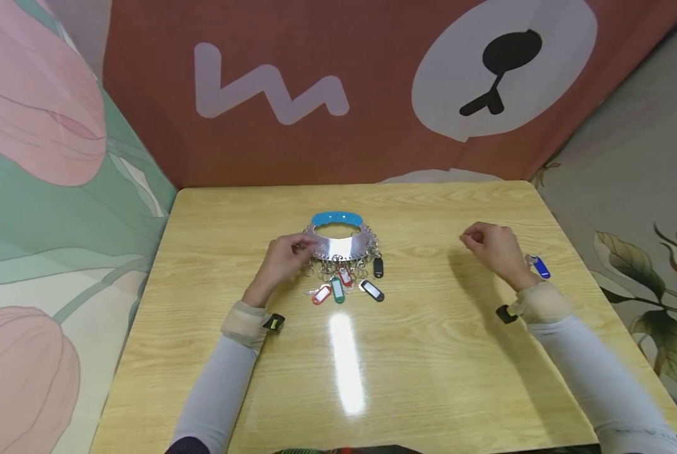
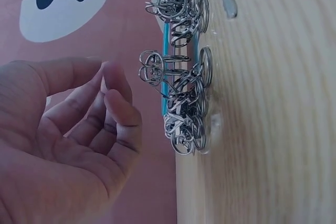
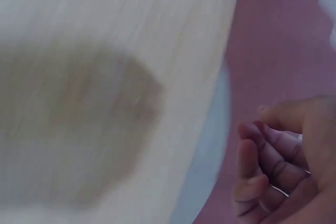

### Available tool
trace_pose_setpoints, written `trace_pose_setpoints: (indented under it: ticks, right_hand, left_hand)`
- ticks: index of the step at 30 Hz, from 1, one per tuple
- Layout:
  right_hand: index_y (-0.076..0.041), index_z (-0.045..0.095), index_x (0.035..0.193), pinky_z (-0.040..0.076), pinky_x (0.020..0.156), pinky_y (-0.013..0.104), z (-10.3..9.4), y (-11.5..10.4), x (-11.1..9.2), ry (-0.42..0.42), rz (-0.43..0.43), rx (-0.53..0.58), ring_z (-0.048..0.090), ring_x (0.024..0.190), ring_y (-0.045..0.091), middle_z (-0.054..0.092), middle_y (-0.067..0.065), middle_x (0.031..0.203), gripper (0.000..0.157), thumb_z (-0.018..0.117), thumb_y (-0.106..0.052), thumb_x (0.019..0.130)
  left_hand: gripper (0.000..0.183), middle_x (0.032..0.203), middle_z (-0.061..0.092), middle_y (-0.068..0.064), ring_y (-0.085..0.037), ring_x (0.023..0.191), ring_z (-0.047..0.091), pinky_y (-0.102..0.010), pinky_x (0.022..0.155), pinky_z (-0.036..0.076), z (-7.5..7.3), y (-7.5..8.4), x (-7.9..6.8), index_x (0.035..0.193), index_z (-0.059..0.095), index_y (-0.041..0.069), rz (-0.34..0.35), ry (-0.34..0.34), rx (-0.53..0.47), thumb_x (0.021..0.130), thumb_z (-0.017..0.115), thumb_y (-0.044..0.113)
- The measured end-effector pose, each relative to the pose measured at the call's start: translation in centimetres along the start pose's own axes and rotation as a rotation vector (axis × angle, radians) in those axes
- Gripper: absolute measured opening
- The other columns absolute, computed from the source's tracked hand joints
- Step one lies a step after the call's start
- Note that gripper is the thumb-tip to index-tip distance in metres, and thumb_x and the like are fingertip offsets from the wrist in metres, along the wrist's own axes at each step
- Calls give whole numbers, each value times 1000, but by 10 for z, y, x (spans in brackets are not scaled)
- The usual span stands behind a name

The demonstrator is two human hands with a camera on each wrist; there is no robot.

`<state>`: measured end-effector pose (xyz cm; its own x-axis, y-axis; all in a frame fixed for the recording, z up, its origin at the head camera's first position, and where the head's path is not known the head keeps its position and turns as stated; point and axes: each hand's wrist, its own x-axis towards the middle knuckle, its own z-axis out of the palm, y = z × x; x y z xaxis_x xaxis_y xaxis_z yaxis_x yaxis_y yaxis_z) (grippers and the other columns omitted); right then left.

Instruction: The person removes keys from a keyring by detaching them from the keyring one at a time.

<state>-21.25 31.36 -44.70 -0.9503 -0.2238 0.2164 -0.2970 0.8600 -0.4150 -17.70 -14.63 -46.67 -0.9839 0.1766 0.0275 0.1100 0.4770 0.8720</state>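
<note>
A metal key ring holder (image 1: 337, 247) with a blue grip (image 1: 337, 219) lies mid-table, many small split rings (image 2: 181, 77) hung round its rim. Key tags in red (image 1: 322, 294), green (image 1: 337, 289) and black (image 1: 378, 267) spread at its near side. Beside its left rim is my left hand (image 1: 286, 258), fingers loosely bent; the left wrist view shows a gap between them and the rings, with nothing held. Over the right part of the table hovers my right hand (image 1: 496, 251), loosely curled, with nothing visible in its fingers.
A blue key tag (image 1: 539, 267) lies near the table's right edge, just beyond my right wrist. The wooden table (image 1: 247, 391) meets a brown wall covering (image 1: 372, 139) at the back. Patterned walls stand at both sides.
</note>
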Motion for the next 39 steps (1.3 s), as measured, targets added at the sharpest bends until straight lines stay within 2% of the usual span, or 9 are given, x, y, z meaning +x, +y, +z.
trace_pose_setpoints:
  ticks: [4,7,10,13,17,21,25,32,39]
  right_hand:
    - [-3,78,97,57,63,43,21,-66,10,-73,-104,64,68,66,20,76,9,81,12,73,-14,101]
    - [-4,78,96,59,64,39,37,-109,14,-154,-157,139,68,66,15,76,6,80,10,75,-12,100]
    - [-4,79,92,58,62,33,55,-144,15,-241,-196,215,66,64,11,75,3,78,8,76,-9,97]
    - [-4,79,89,56,59,28,77,-168,13,-322,-201,272,64,62,8,75,2,75,8,76,-9,96]
    - [-6,79,87,53,58,23,104,-185,9,-399,-178,291,61,61,4,74,-2,73,10,76,-10,96]
    - [-8,78,83,50,58,22,123,-194,7,-390,-194,248,57,58,3,73,-4,70,13,76,-12,95]
    - [-9,78,78,49,57,23,134,-201,8,-344,-206,211,55,56,4,72,-3,67,15,78,-12,92]
    - [-11,75,71,45,53,22,144,-210,7,-342,-149,209,52,54,6,68,-4,63,21,82,-15,90]
    - [-10,74,68,50,56,26,151,-214,6,-306,-184,228,57,56,9,70,-2,64,17,78,-7,85]
  left_hand:
    - [18,93,74,-17,-18,74,61,-21,59,49,0,0,1,115,76,-3,0,-26,-4,101,67,4]
    - [16,88,72,-14,-17,69,60,-22,57,48,0,-1,0,112,76,-4,1,-74,13,101,66,3]
    - [14,84,71,-13,-15,67,59,-22,59,50,0,-2,0,108,76,-4,15,-158,53,100,66,1]
    - [14,78,70,-14,-12,62,58,-22,58,50,4,-3,0,106,76,-5,44,-269,95,99,63,0]
    - [21,74,71,-13,-8,58,57,-23,58,52,11,-4,1,105,77,-5,121,-370,152,95,59,-6]
    - [25,86,76,-7,-8,69,60,-25,68,55,15,-4,1,103,79,0,181,-373,259,90,60,-8]
    - [25,94,77,-6,-13,78,63,-30,74,56,17,-1,-2,102,79,4,160,-362,347,88,62,-7]
    - [9,80,69,1,-17,77,61,-34,67,53,24,0,-7,91,75,11,130,-307,480,90,71,4]
    - [10,72,64,5,-13,71,59,-33,64,51,28,-4,-6,87,72,13,109,-296,488,92,70,4]
